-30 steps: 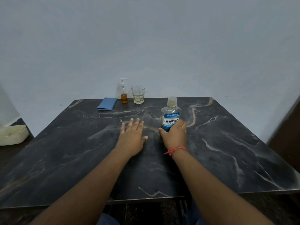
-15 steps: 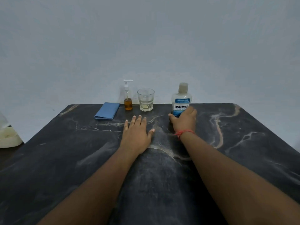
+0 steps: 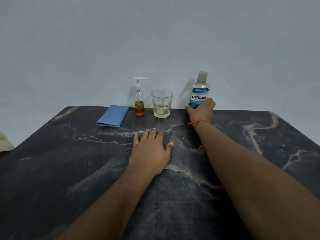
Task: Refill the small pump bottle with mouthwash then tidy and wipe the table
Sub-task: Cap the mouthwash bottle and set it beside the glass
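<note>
A clear mouthwash bottle (image 3: 200, 90) with a blue Listerine label and a cap on stands upright at the table's far edge. My right hand (image 3: 201, 110) is wrapped around its lower part. A small pump bottle (image 3: 139, 99) with amber liquid in its bottom third stands to the left, beside a drinking glass (image 3: 162, 103) holding a little liquid. A folded blue cloth (image 3: 113, 116) lies further left. My left hand (image 3: 150, 150) rests flat on the dark marble table (image 3: 69, 170), fingers apart, holding nothing.
The pale wall rises directly behind the row of objects. A cream-coloured object (image 3: 4, 141) shows at the left edge, beyond the table's corner.
My right hand has carried the mouthwash bottle from the middle of the table to the far edge, right of the glass. The view has moved closer. The left hand stays flat.
</note>
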